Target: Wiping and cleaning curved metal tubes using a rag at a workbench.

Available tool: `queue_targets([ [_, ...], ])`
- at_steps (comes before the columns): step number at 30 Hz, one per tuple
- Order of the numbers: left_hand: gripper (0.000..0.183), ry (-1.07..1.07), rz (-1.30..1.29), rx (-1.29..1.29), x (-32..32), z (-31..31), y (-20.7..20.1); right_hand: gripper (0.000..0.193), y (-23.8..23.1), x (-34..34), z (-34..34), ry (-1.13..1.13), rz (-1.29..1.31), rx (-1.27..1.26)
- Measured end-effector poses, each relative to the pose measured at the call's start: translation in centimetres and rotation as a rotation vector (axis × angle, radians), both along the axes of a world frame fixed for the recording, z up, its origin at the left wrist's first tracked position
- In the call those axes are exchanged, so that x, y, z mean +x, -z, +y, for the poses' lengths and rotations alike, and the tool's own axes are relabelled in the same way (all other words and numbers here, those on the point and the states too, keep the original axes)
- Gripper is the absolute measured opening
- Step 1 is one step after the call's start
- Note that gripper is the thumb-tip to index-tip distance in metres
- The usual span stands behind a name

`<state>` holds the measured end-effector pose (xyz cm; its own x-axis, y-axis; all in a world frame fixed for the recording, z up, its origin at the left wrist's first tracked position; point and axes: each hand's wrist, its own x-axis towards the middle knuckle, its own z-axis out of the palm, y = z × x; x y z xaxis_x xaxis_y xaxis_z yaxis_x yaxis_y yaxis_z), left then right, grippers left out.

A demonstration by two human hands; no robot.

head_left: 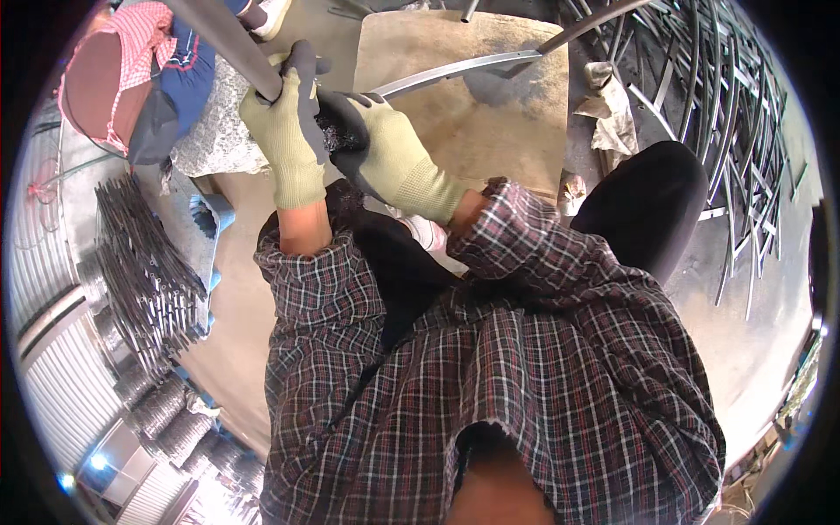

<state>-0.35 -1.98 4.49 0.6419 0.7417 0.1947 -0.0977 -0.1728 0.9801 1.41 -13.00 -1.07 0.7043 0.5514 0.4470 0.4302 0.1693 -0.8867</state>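
Observation:
My left hand (287,140), in a pale yellow glove with dark fingers, is closed around the lower end of a dark metal tube (229,45) that slants up to the left. Right beside it, my right hand (389,153) wears a matching glove, its fingers curled inward. A small dark, glinting patch shows between the two hands; what the right fingers hold is hidden. Beyond the right hand, a curved metal strip (464,70) lies over a worn wooden board (472,131) and meets another dark bar (591,26).
A co-worker with a pink checked cloth (144,35) sits close at upper left. Long metal strips (735,114) lie heaped at right, near crumpled brown paper (610,114). Bundled dark rods (144,262) fill the left, beside a blue metal piece (210,219). My knee (652,206) rises at right.

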Motion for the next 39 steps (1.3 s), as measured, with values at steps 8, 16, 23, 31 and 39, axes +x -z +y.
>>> queue_targets([
  [8,0.023,0.028,-0.036,0.173,1.2,-0.3,0.6,0.063,-0.5,1.1,0.5,-0.021,0.135,-0.104],
  [16,0.021,0.050,-0.053,-0.072,0.4,0.9,0.5,0.056,2.5,5.5,-5.0,0.028,-0.385,-0.452],
  [23,0.017,-0.002,-0.026,-0.031,2.0,-0.8,0.7,0.042,11.1,12.2,-9.1,0.460,-0.363,-0.670],
  [31,0.016,-0.024,0.046,0.072,2.1,-1.7,0.1,0.046,14.9,16.4,-13.5,0.640,-0.591,-0.726],
  [39,0.018,-0.018,0.019,0.154,2.0,-2.1,-0.3,0.032,12.4,15.7,-13.5,0.761,-0.584,-0.725],
])
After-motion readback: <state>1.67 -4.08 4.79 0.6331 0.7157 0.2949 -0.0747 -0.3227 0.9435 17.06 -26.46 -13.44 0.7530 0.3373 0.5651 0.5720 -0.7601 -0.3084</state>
